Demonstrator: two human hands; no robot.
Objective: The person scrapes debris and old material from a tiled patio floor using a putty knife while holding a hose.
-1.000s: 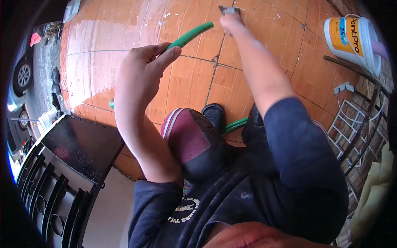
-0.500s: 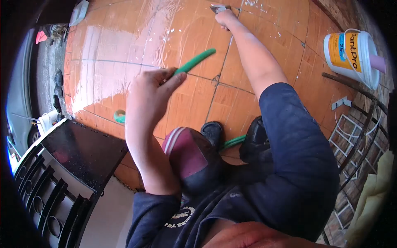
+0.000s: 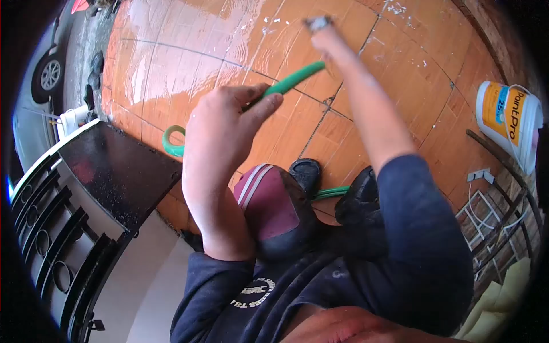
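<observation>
My left hand is closed around a green hose, whose open end points up and right over the floor. A loop of the same hose shows left of my wrist, and more of it lies between my shoes. Stretched far forward, my right hand grips a small flat metal scraper close to the tiles; motion blurs its outline. Water shines on the orange tiled floor ahead and to the left, and white flecks are scattered around the scraper.
A white paint bucket lies at the right, beside metal bars and a white wire rack. A black metal gate stands at my left. Beyond it are a white container and a parked car.
My view has shifted, so the bucket appears lower and further right. My right hand has drawn the scraper a little nearer; the hose end now sits close to my right wrist.
</observation>
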